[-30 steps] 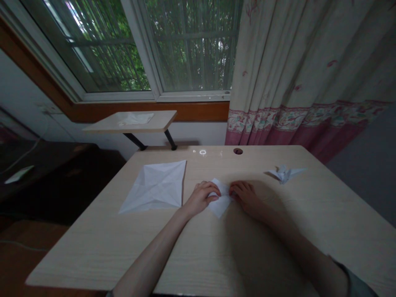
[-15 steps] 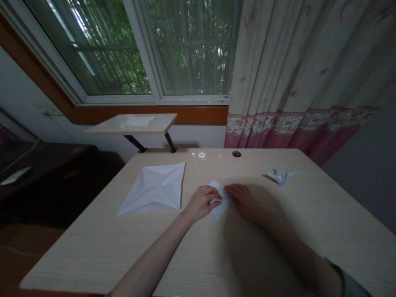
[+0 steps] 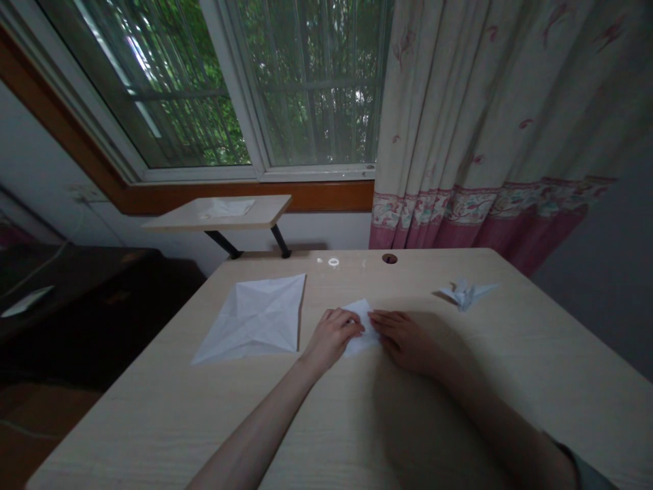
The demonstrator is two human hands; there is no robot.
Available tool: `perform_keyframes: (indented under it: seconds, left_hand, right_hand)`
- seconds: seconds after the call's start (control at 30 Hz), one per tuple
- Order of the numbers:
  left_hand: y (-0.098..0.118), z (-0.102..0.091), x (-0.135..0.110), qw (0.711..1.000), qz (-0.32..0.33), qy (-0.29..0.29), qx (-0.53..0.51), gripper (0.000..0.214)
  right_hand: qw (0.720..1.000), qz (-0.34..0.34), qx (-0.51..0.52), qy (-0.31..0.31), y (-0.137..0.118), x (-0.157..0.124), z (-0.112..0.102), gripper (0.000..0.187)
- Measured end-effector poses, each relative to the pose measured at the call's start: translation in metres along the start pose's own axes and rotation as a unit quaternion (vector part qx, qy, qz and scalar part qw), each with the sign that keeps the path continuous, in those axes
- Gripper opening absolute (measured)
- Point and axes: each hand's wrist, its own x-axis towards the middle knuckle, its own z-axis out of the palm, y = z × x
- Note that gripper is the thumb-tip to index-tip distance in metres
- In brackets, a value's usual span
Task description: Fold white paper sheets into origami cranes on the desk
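A small folded piece of white paper (image 3: 361,346) lies on the table, partly covered by both hands. My left hand (image 3: 334,335) is closed on its left side, fingers bent over the top, with the thumb near the middle. From the right, my right hand (image 3: 403,338) grips the paper's edge, its fingers close together and its thumb mostly hidden underneath. To the left lies a larger white sheet (image 3: 265,314), opened out and marked with creases. A folded paper crane (image 3: 464,295) sits on the table beyond my right hand, wings spread.
The pale wooden table (image 3: 168,408) has a round cable hole (image 3: 390,258) near its back edge. A raised shelf (image 3: 178,219) at the back left carries another white paper (image 3: 232,207). Behind stand a window (image 3: 316,88) and a patterned curtain (image 3: 449,136).
The folded paper has turned slightly under my hands. My right fingers have shifted a little, staying against its right side. The whole view has tilted slightly upward.
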Motion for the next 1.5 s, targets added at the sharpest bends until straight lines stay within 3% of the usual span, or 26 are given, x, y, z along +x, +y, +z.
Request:
perform_keyframes:
  seconds: [0.27,0.5,0.73,0.9,1.13,1.37,1.5]
  left_hand:
    - [0.002,-0.003,0.003,0.998,-0.018,-0.024,0.049,0.014]
    - [0.004,-0.002,0.003,0.996,-0.019,-0.037,0.073,0.009]
    - [0.003,0.003,0.0,0.999,-0.03,-0.016,-0.009,0.017]
    - [0.009,-0.001,-0.001,0.998,-0.042,0.0,-0.051,0.019]
    - [0.022,-0.006,0.002,0.996,-0.074,-0.036,-0.044,0.047]
    - [0.023,-0.003,0.002,0.995,-0.067,-0.031,-0.066,0.042]
    - [0.02,0.001,0.0,0.996,-0.051,-0.016,-0.065,0.038]
  right_hand:
    - [1.0,0.025,-0.003,0.009,-0.004,0.003,-0.003,0.036]
    - [0.999,-0.007,-0.001,0.032,-0.004,0.004,-0.004,0.029]
    - [0.998,-0.006,0.047,0.037,-0.001,0.003,0.001,0.039]
    - [0.995,0.01,0.058,0.078,0.011,0.0,0.015,0.049]
    - [0.996,0.038,0.044,0.075,0.008,0.001,0.013,0.049]
    - [0.993,0.031,0.05,0.099,0.001,0.008,0.002,0.033]
    - [0.994,0.02,0.047,0.092,0.004,0.007,0.002,0.033]
